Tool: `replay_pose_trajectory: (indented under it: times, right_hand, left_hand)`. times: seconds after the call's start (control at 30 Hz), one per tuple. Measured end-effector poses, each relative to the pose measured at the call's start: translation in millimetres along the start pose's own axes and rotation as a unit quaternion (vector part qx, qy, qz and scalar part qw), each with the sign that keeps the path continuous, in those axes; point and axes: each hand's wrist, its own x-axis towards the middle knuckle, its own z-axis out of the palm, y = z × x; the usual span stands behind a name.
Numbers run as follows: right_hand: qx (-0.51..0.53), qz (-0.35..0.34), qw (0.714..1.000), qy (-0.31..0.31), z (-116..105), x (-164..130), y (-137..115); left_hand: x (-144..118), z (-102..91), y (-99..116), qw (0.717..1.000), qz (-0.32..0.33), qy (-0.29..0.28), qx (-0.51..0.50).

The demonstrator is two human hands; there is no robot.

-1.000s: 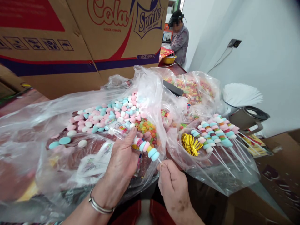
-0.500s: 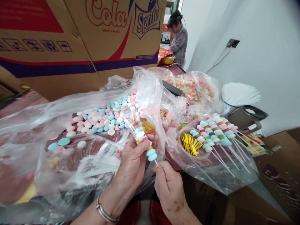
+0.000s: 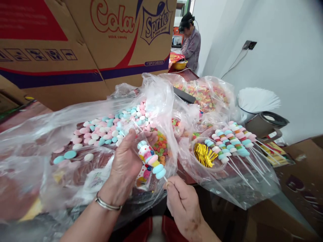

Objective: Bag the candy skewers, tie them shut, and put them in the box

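Observation:
A candy skewer [image 3: 152,160] with pastel blue, pink, white and yellow pieces points up and to the left in the middle. My right hand [image 3: 183,198] pinches the bare lower end of its white stick. A clear printed wrapper seems to surround the upper candies; its exact edges are hard to make out. Close behind the skewer's upper part is my left hand [image 3: 128,159], thumb and fingers apart, palm turned toward the candy. Whether it touches the wrapper I cannot tell. Finished-looking candy skewers [image 3: 232,139] lie in a row on plastic at the right.
Loose pastel candies [image 3: 101,129] spread on plastic at left, and gummy rings [image 3: 161,148] lie behind my hands. Gold twist ties [image 3: 205,155] fill a round tub. A grey mug [image 3: 264,126], white sticks [image 3: 258,100] and a large carton [image 3: 83,74] stand around. A person [image 3: 193,43] works behind.
My left hand has loosened from around the candies and shifted left with its fingers spread. More of the skewer shows. My right hand still pinches the stick, almost unmoved.

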Motion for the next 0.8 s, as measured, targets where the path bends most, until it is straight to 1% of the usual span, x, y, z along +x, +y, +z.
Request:
replay_pose_trajectory:
  times: [0.07, 0.13, 0.2, 0.27, 0.37, 0.5, 0.57, 0.6, 0.63, 0.67, 0.73, 0.77, 0.8]
  right_hand:
    - [0.044, 0.036, 0.998, -0.012, 0.1, 0.8, -2.9]
    - [0.123, 0.095, 0.988, -0.019, 0.1, 1.3, -4.9]
    - [0.195, 0.142, 0.97, -0.018, 0.4, 1.8, -6.2]
    - [0.231, 0.158, 0.96, -0.007, 1.2, 2.5, -7.3]
    - [0.224, 0.157, 0.962, 0.008, 3.1, 3.6, -9.2]
    - [0.14, 0.141, 0.979, 0.043, 4.9, 4.3, -8.5]
    - [0.051, 0.105, 0.991, 0.07, 5.3, 4.1, -5.5]
    - [-0.013, 0.069, 0.994, 0.083, 5.7, 3.9, -3.8]
    - [-0.085, 0.02, 0.992, 0.094, 6.2, 3.8, -2.3]
    - [-0.159, -0.039, 0.981, 0.102, 7.0, 3.5, -1.3]
    - [-0.275, -0.15, 0.943, 0.112, 9.0, 3.0, -1.2]
    - [-0.301, -0.185, 0.929, 0.112, 10.0, 2.8, -2.1]
    - [-0.303, -0.198, 0.926, 0.106, 10.8, 2.6, -3.5]
  left_hand:
    - [3.9, 2.6, 1.4, 1.0, -0.024, 0.011, -0.004]
    - [5.0, 5.8, 1.6, 0.998, -0.056, 0.015, -0.018]
    - [4.4, 8.0, 0.6, 0.996, -0.075, 0.045, -0.029]
    - [2.7, 8.6, -1.8, 0.994, -0.074, 0.082, -0.028]
    - [-0.9, 7.7, -7.0, 0.993, -0.06, 0.104, -0.014]
    - [-6.4, 8.2, -11.5, 0.991, -0.048, 0.122, 0.009]
    - [-8.9, 9.8, -12.7, 0.99, -0.041, 0.135, 0.02]
    - [-10.0, 10.6, -13.4, 0.989, -0.04, 0.137, 0.026]
    - [-10.9, 11.3, -14.0, 0.989, -0.038, 0.137, 0.032]
    - [-11.6, 12.0, -14.7, 0.989, -0.033, 0.137, 0.038]
    - [-12.6, 12.7, -15.8, 0.989, -0.019, 0.138, 0.047]
    - [-12.8, 12.7, -16.3, 0.988, -0.01, 0.142, 0.052]
    - [-13.1, 12.6, -16.7, 0.988, -0.003, 0.146, 0.058]
